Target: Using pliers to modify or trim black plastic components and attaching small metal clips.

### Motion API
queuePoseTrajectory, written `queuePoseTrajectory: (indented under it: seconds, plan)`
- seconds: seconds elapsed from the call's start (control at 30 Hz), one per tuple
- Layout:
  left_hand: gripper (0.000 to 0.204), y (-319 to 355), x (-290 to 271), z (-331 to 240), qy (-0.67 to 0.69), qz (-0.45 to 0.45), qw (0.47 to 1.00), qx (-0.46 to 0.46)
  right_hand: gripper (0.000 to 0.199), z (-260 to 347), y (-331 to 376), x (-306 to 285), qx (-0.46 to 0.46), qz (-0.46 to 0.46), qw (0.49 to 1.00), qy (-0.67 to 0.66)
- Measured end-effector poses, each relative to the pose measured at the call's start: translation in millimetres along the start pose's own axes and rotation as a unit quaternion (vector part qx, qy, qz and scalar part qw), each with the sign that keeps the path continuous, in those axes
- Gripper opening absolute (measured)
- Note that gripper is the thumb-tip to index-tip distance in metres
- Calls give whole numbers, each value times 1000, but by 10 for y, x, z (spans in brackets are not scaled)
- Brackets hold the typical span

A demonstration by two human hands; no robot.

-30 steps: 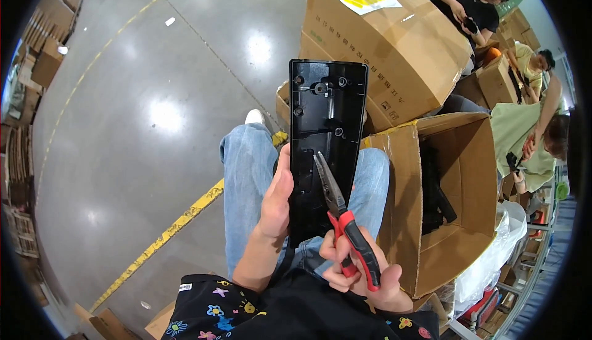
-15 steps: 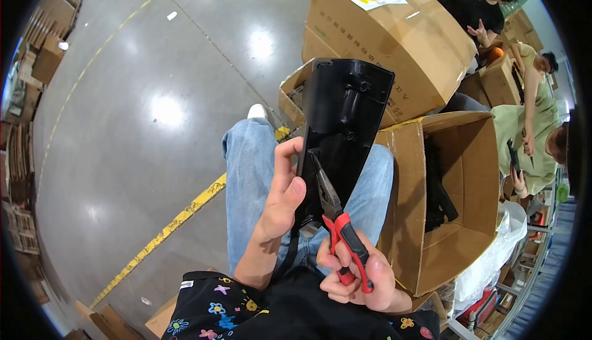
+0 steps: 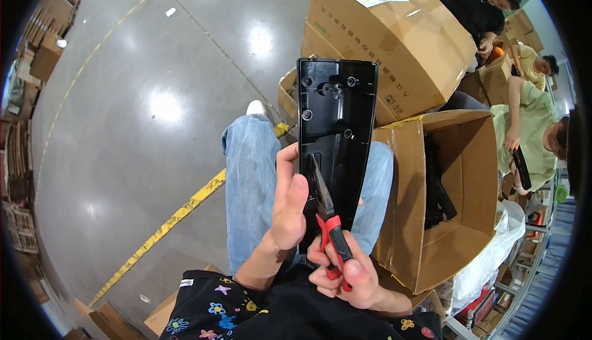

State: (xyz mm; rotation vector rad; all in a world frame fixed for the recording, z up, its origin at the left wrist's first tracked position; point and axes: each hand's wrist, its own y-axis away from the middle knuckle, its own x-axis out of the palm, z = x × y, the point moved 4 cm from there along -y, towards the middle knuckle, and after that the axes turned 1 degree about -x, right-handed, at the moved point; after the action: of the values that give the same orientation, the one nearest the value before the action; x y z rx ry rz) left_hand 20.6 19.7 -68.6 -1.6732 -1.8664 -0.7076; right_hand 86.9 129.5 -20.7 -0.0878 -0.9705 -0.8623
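A long black plastic housing (image 3: 333, 102) stands tilted above my lap, its hollow inner side with ribs and round screw posts facing me. My left hand (image 3: 288, 207) grips its left edge, thumb toward me and fingers curled behind. In my right hand (image 3: 348, 275) are long-nose pliers (image 3: 327, 210) with red and black handles, my fingers wrapped round them. The tips of the pliers reach into the housing at a small slot near its left wall. Whether the jaws pinch anything there is too small to tell.
Right of my knees, an open carton (image 3: 401, 210) holds black parts. Beyond it stands a large closed carton (image 3: 382, 44) with a paper sheet on top. Co-workers sit at the right; one in light green (image 3: 536, 124) holds a black part. A yellow floor line (image 3: 179, 219) runs at my left.
The housing has turned to face me more squarely, showing more of its inside. The pliers have closed somewhat and shifted slightly left, their tips still at the same spot.
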Motion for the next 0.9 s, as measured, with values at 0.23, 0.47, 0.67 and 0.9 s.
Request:
queuePoseTrajectory:
  seconds: [0.23,0.47,0.67,0.9]
  plan:
    - [68,48,-92,-17,-28,62,998,1,50,129,57,-77,107,-5,981,-160]
    - [73,116,-157,111,-14,36,999,30,55,-83,-72,69,53,10,945,-321]
    - [91,153,-158,176,41,-28,999,7,60,-133,-23,40,51,152,865,-476]
    - [97,149,-292,330,-9,-38,999,20,35,-5,31,207,71,102,844,-521]
